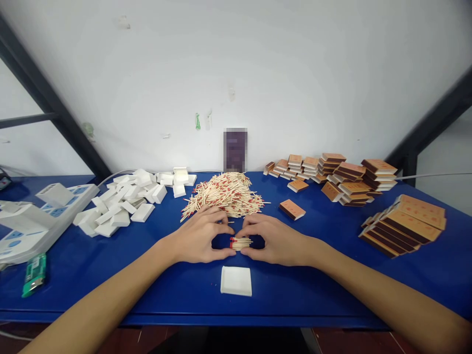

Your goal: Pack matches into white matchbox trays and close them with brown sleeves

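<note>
A small bundle of red-tipped matches (241,244) lies sideways between my two hands, its heads toward the left. My left hand (201,234) is curled at the red end, thumb and fingertips against the bundle. At the plain end, the thumb and index finger of my right hand (276,240) grip the sticks. Closer to me on the blue table rests a white matchbox tray (236,281). Just beyond my hands is a big heap of loose matches (228,194).
White matchbox trays (121,199) are piled at the left, near a power strip (47,223) and a green lighter (35,275). Orange-brown matchboxes (405,221) stand stacked at the right, with a single matchbox (292,209) nearer the middle. A pixelated dark rectangle (235,150) is by the wall.
</note>
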Demonstrator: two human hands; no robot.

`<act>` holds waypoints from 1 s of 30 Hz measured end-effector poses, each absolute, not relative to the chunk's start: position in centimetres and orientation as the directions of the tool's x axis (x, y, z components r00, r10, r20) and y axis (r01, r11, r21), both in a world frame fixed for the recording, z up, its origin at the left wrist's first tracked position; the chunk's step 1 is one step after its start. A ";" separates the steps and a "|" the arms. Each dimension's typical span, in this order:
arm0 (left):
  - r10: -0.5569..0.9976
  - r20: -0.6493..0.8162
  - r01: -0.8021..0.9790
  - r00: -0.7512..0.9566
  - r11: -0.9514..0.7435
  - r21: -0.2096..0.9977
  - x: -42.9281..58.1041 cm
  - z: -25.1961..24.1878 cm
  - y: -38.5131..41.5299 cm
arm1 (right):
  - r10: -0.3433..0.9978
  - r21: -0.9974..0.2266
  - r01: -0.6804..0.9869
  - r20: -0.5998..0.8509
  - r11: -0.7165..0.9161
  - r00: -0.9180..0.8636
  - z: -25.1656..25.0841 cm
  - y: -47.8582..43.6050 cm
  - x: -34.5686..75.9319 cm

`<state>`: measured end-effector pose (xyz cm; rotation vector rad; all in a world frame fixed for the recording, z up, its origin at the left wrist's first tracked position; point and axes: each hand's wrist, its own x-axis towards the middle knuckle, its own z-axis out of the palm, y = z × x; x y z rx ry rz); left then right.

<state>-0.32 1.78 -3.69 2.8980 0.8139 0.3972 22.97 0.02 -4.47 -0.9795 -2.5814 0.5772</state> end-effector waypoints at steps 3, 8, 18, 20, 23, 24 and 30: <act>0.524 0.230 0.494 0.820 -0.851 0.178 -0.2 -3.8 1.8 | 0.671 -0.483 0.532 0.171 0.695 -0.721 -4.7 0.2 22.9; 0.530 0.231 0.499 0.816 -0.847 0.185 -0.1 -3.9 1.8 | 0.677 -0.478 0.532 0.201 0.699 -0.708 -4.7 0.3 22.8; 0.547 0.233 0.507 0.804 -0.835 0.213 0.0 -3.9 1.9 | 0.690 -0.451 0.550 0.245 0.703 -0.682 -5.6 0.5 23.1; 0.543 0.235 0.503 0.806 -0.838 0.211 0.0 -3.9 1.9 | 0.685 -0.455 0.540 0.260 0.709 -0.680 -5.7 0.6 23.0; 0.538 0.235 0.500 0.809 -0.841 0.207 0.0 -4.0 1.9 | 0.685 -0.449 0.542 0.266 0.710 -0.678 -5.6 0.5 22.8; 0.535 0.239 0.496 0.811 -0.844 0.206 0.0 -4.0 1.9 | 0.687 -0.447 0.545 0.263 0.709 -0.677 -5.5 0.5 22.7; 0.530 0.246 0.490 0.811 -0.846 0.208 0.2 -4.1 2.0 | 0.689 -0.359 0.593 0.269 0.721 -0.673 -5.3 0.3 22.3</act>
